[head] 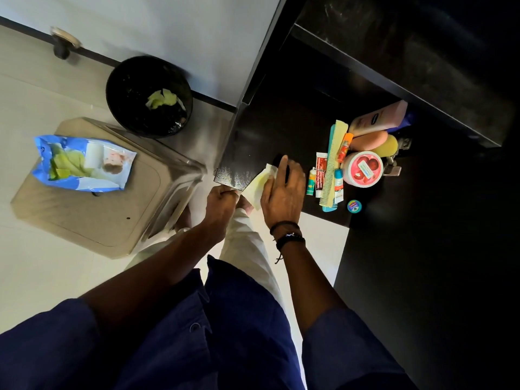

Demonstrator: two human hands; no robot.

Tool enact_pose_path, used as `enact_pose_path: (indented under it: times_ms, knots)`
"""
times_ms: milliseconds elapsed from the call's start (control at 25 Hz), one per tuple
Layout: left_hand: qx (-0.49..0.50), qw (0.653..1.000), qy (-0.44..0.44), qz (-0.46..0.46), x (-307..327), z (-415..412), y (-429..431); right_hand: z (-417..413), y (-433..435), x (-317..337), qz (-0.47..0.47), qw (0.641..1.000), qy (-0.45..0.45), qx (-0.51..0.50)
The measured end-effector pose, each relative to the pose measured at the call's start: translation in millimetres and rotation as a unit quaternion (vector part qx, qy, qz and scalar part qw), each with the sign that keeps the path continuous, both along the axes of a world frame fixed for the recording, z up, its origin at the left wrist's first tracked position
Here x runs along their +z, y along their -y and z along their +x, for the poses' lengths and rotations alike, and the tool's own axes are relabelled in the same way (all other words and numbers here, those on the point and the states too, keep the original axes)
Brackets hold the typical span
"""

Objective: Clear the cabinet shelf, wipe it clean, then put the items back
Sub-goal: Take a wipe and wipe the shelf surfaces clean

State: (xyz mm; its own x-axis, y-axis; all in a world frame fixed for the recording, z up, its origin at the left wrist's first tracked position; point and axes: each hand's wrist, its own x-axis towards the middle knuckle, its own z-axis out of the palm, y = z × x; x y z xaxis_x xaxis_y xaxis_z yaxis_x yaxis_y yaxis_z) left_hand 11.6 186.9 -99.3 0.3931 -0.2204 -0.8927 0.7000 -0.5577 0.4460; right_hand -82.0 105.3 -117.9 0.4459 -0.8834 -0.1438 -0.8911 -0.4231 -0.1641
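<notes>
My right hand (282, 192) presses a pale yellow wipe (260, 184) flat on the front left corner of the black cabinet shelf (270, 130). My left hand (221, 202) is closed just below the shelf's front edge, touching the lower end of the wipe. On the right part of the shelf lie toiletries: a comb (333, 164), small tubes (320, 173), a round pink-lidded jar (363, 168), a small blue tin (354, 206) and lotion bottles (377, 119).
A black bin (149, 97) with a used wipe inside stands on the floor by the wall. A blue packet of wipes (81, 164) lies on a beige stool (92, 218) at the left. A dark upper shelf (394, 71) overhangs the toiletries.
</notes>
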Motion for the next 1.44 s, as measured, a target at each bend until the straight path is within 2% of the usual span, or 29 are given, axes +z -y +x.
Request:
enact_pose_path:
  times_ms: [120, 200, 400, 480, 560, 680, 840, 960, 1040, 1120, 1280, 1360, 1440]
  knots:
    - [0.028, 0.999, -0.007, -0.016, 0.2, 5.5, 0.8, 4.5, -38.9, -2.6, 0.057, 0.992, 0.011, 0.11]
    - [0.047, 0.999, -0.006, -0.019, -2.4, 11.0, -0.6, -5.8, -54.4, -10.7, 0.098, 0.987, -0.01, 0.13]
    - [0.101, 0.994, -0.02, -0.03, -7.9, 26.2, -7.0, -12.6, 31.0, -26.0, 0.094, 0.995, -0.029, -0.015]
    - [0.1, 0.994, -0.028, -0.046, -10.5, 30.3, -9.4, 10.7, 64.9, -25.5, 0.109, 0.993, -0.039, -0.023]
    - [0.095, 0.993, -0.028, -0.058, -11.8, 31.6, -12.3, 43.8, 63.4, -28.1, 0.111, 0.993, -0.036, 0.024]
    - [0.112, 0.99, -0.038, -0.072, -14.8, 34.6, -15.7, 70.1, 4.8, -30.0, 0.103, 0.985, -0.041, 0.133]
    - [0.126, 0.989, -0.04, -0.066, -17.2, 42.7, -14.1, 15.5, -54.3, -23.9, 0.088, 0.971, -0.065, 0.214]
    - [0.12, 0.989, -0.043, -0.069, -19.1, 41.7, -13.5, -15.1, -26.0, -24.8, 0.08, 0.987, -0.055, 0.127]
    - [0.109, 0.991, -0.035, -0.071, -18.5, 40.3, -13.9, 6.5, 2.9, -24.3, 0.075, 0.996, -0.031, 0.022]
    - [0.103, 0.992, -0.024, -0.065, -16.7, 38.9, -14.2, 48.8, 20.6, -24.1, 0.105, 0.994, -0.006, -0.023]
    - [0.079, 0.993, 0.01, -0.092, -12.3, 37.9, -15.4, 86.4, -16.6, -25.9, 0.112, 0.984, -0.023, 0.133]
    - [0.076, 0.992, 0.029, -0.092, -10.5, 39.5, -14.1, 60.5, -47.0, -27.6, 0.099, 0.977, -0.028, 0.186]
    - [0.079, 0.993, 0.037, -0.074, -11.1, 40.7, -11.4, 17.0, -58.2, -24.7, 0.103, 0.977, -0.012, 0.188]
